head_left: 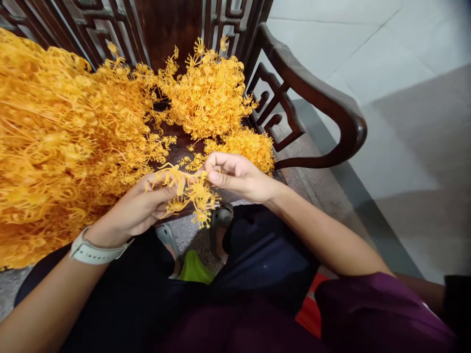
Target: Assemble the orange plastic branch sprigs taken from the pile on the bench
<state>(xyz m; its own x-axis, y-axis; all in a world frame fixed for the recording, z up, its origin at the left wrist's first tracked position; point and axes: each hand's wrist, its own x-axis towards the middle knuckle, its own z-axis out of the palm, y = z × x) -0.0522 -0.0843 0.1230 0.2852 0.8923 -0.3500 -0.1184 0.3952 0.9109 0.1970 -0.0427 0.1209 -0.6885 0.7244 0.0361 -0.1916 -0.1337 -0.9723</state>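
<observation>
Between my two hands is a small bunch of yellow-orange plastic flower pieces point(200, 193) with thin curled petals, above my lap. My left hand point(147, 203), with a pale watch strap on the wrist, is closed around the bunch's left part. Thumb and fingers of my right hand point(237, 176) pinch its upper right end; the exact spot is hidden. A large heap of the same pieces point(73, 137) lies to the left. Beyond my hands are a rounded clump point(208, 93) and a lower, flatter pile point(246, 146).
The piles sit on a dark wooden bench seat point(176, 142) with a carved back point(169, 34). A curved armrest point(312, 88) rises at the right, near a tiled wall point(368, 54). Something bright green point(195, 268) lies on the floor between my feet, and something red point(311, 314) shows beside my right leg.
</observation>
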